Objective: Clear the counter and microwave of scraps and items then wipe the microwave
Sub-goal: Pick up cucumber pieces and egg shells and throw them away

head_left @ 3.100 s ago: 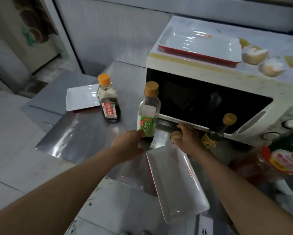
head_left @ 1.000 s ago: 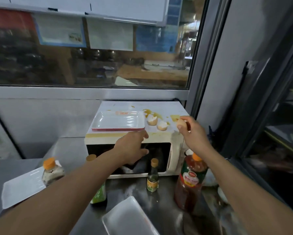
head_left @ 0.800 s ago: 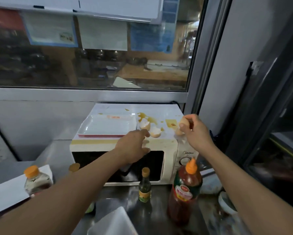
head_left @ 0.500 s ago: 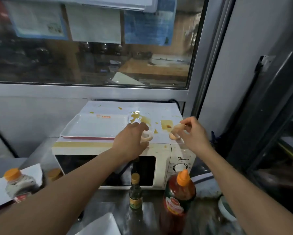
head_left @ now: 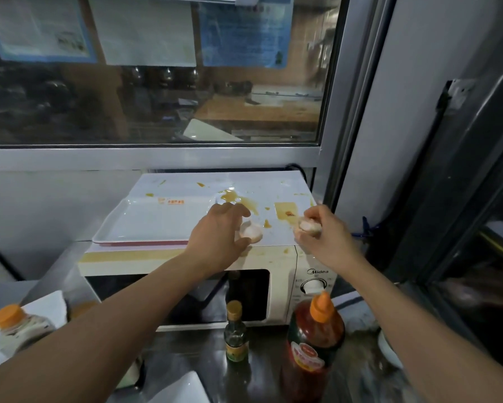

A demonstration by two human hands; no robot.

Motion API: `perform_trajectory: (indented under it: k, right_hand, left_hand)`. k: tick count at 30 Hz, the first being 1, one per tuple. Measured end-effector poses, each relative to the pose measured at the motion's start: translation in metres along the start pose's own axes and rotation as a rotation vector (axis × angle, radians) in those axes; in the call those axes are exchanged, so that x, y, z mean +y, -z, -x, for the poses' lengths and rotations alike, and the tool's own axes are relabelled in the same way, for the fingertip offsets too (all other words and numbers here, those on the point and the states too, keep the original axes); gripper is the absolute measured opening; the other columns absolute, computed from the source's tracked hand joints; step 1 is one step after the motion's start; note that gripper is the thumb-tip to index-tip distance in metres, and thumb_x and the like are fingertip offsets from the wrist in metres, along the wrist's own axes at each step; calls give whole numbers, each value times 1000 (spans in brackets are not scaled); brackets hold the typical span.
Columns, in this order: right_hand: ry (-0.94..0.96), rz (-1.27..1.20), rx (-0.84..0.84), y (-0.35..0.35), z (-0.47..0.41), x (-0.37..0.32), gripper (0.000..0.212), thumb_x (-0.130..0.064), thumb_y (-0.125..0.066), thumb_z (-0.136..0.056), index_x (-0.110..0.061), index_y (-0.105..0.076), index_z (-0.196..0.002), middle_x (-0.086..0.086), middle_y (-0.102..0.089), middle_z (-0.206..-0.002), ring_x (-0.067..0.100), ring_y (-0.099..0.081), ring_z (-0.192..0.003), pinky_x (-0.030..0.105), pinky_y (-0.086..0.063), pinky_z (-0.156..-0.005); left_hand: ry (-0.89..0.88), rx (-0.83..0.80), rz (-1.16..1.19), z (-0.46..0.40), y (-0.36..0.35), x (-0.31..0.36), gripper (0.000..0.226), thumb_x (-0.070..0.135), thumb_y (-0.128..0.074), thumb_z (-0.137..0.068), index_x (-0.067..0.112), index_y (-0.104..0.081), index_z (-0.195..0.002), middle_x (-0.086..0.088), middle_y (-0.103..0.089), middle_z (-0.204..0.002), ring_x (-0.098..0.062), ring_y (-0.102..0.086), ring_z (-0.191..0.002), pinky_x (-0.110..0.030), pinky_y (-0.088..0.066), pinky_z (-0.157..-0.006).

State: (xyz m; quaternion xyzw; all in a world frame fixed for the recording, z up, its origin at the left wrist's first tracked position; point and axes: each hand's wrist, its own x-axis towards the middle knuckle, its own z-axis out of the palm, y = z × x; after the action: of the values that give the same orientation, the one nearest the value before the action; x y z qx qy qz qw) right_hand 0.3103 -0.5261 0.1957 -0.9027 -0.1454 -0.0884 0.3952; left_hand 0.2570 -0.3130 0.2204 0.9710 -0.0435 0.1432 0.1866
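A cream microwave (head_left: 282, 258) stands on the steel counter, its top smeared with yellow egg spills (head_left: 238, 199). A white tray with a red underside (head_left: 145, 219) lies on the left of that top. My left hand (head_left: 215, 239) reaches over the microwave's front edge, and its fingers and thumb curl around a broken eggshell half (head_left: 251, 232) that rests on the top. My right hand (head_left: 326, 237) hovers over the top's right corner, pinching another eggshell piece (head_left: 307, 226).
In front of the microwave stand a small dark bottle (head_left: 236, 335) and a big red sauce bottle with an orange cap (head_left: 314, 344). An orange-capped bottle (head_left: 17, 330) and a white plate (head_left: 41, 309) sit at the left. Another white plate (head_left: 186, 388) lies near me. A window is behind.
I have looked up from the counter to the microwave top. My right hand picked up a shell piece. My left hand moved right onto the remaining shells.
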Motion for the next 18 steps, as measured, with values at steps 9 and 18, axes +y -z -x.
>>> perform_trajectory:
  k: [9,18]
  right_hand:
    - [108,178,-87,-13,-8,5,50,-23,-57,-90,-16,-43,-137,3,-51,-132,18,-45,-121,22,-31,-92]
    - [132,177,-78,-17,-12,9,47,-17,-58,-89,-18,-46,-134,2,-51,-119,16,-46,-114,19,-31,-89]
  left_hand:
    - [-82,-58,-57,-17,-7,-4,57,37,-68,-80,21,-48,-131,1,-53,-132,-19,-41,-127,-33,-35,-104]
    - [-117,-92,-161,-31,-12,-12,62,48,-65,-79,22,-48,-132,-1,-56,-129,-20,-43,-126,-32,-29,-104]
